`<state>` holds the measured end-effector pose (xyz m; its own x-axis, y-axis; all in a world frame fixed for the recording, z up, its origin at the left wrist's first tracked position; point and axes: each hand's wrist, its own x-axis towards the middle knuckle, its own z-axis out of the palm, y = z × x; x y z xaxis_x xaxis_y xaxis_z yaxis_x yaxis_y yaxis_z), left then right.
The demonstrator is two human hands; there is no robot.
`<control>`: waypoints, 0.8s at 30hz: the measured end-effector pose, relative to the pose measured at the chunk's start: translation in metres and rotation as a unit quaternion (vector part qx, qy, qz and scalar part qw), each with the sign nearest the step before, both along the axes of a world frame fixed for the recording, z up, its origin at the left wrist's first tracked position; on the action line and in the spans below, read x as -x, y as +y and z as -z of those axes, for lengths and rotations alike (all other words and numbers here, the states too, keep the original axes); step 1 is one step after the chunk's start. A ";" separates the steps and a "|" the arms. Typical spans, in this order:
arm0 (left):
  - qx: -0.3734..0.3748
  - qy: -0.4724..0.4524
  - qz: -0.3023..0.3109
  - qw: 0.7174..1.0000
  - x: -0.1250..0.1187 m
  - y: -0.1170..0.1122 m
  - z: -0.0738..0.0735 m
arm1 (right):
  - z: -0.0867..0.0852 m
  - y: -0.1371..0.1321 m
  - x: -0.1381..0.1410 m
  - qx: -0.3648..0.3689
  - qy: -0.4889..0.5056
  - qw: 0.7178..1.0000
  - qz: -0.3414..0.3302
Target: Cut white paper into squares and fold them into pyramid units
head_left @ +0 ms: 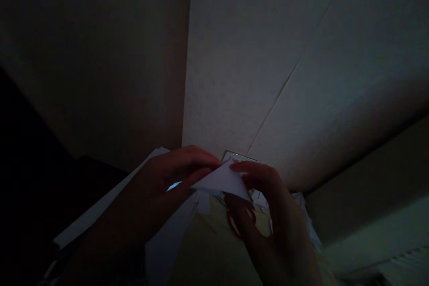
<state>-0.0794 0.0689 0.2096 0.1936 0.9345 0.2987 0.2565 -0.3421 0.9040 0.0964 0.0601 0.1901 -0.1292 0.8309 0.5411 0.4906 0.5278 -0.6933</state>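
Note:
The scene is very dark. Both my hands pinch a small folded piece of white paper [224, 179] low in the middle of the view. My left hand [167, 183] grips its left edge with fingers closed over it. My right hand [264, 205] holds the right side between thumb and fingertips. Under the hands lie more white paper sheets [100, 208] and a red loop, perhaps a scissors handle [234, 228], partly hidden by my right thumb.
Large cardboard panels [268, 62] rise behind and to the right of the hands, with a seam running diagonally. A dark surface [30, 165] fills the left. A pale cardboard surface [208, 250] lies below the hands.

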 end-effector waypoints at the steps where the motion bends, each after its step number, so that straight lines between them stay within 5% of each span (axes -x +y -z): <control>1: 0.018 -0.005 -0.007 1.000 -0.001 -0.001 -0.002 | -0.002 0.000 -0.003 -0.003 -0.009 1.000 -0.018; 6: 0.057 -0.038 -0.025 0.997 -0.005 0.000 0.002 | -0.003 0.000 -0.012 0.009 0.022 0.997 -0.080; 12: 0.046 -0.004 0.024 0.999 -0.007 0.003 0.006 | 0.002 0.005 -0.008 0.114 0.041 0.993 -0.008; 24: 0.023 0.047 0.030 0.998 -0.001 0.003 0.007 | 0.001 0.010 -0.006 0.104 0.060 0.993 0.006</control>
